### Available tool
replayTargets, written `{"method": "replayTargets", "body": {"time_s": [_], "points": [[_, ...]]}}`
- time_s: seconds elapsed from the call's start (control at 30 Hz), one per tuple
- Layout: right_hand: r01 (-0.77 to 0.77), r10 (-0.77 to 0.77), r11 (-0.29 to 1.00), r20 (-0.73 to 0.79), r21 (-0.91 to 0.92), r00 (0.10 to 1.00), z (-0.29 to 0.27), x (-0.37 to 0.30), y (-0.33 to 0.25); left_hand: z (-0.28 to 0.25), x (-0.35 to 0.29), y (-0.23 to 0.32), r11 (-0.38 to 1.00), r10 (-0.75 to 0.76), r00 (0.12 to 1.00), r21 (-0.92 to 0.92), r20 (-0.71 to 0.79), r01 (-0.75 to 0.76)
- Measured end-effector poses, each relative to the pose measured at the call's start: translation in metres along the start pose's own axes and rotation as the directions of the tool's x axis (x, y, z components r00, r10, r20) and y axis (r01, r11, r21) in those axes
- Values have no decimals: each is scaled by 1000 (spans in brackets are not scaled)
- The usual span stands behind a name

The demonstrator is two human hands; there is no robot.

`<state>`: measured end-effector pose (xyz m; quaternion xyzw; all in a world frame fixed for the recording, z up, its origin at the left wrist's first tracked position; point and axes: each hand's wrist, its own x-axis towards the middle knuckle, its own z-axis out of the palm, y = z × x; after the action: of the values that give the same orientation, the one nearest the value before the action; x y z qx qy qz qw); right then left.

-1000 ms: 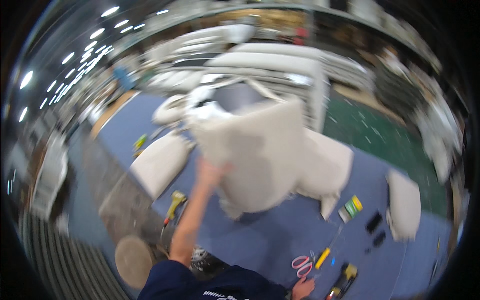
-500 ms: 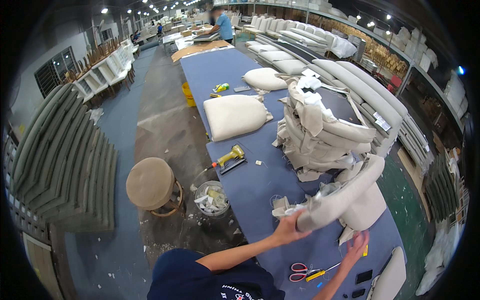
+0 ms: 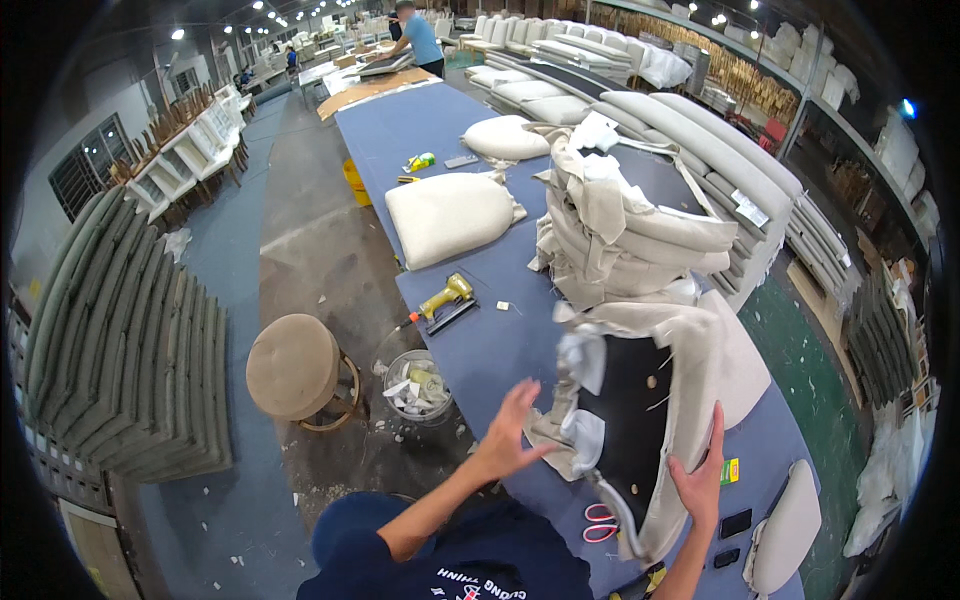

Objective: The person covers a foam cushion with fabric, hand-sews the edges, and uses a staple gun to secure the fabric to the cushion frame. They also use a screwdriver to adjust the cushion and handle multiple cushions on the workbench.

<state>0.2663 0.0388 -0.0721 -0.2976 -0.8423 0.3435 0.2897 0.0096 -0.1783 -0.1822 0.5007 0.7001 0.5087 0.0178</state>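
Observation:
An upholstered seat cushion [image 3: 690,400] with beige fabric lies in front of me, its black underside [image 3: 625,405] facing up. Loose fabric and white padding edge its left side, which is blurred. My left hand [image 3: 510,440] is just left of this flap, fingers spread, holding nothing. Against the cushion's right side rests my right hand [image 3: 700,480], its thumb apart and fingers stretched along the edge. Red-handled scissors [image 3: 600,522] show beside the cushion's near left corner. The yellow-handled tool is mostly hidden under that corner.
Behind the cushion stands a pile of beige covers [image 3: 620,240]. A yellow staple gun [image 3: 447,300] and a finished cushion [image 3: 450,218] lie on the blue table [image 3: 400,130]. Left on the floor are a round stool [image 3: 293,367] and a scrap bucket [image 3: 418,385]. A phone [image 3: 735,523] lies at right.
The cushion has turned from standing on edge to underside up. My left hand has let go and moved left; my right hand has come up against the cushion's side. The view has shifted slightly.

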Motion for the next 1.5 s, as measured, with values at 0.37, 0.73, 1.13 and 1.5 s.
{"method": "replayTargets", "body": {"time_s": [0.37,0.73,1.13,1.5], "points": [[223,-235,971,-184,-83,954,8,48,30,-21,103,20,983,133,983,-140,128,-115],[270,-306,952,-459,-143,834,32,95,14,4,97,36,990,137,984,-42,114,-133],[154,-220,975,-616,-159,757,49,85,18,17,212,121,804,493,774,-547,397,-232],[-587,240,757,-713,-287,658,130,-119,179,12,210,121,779,565,726,-544,392,-312]]}}
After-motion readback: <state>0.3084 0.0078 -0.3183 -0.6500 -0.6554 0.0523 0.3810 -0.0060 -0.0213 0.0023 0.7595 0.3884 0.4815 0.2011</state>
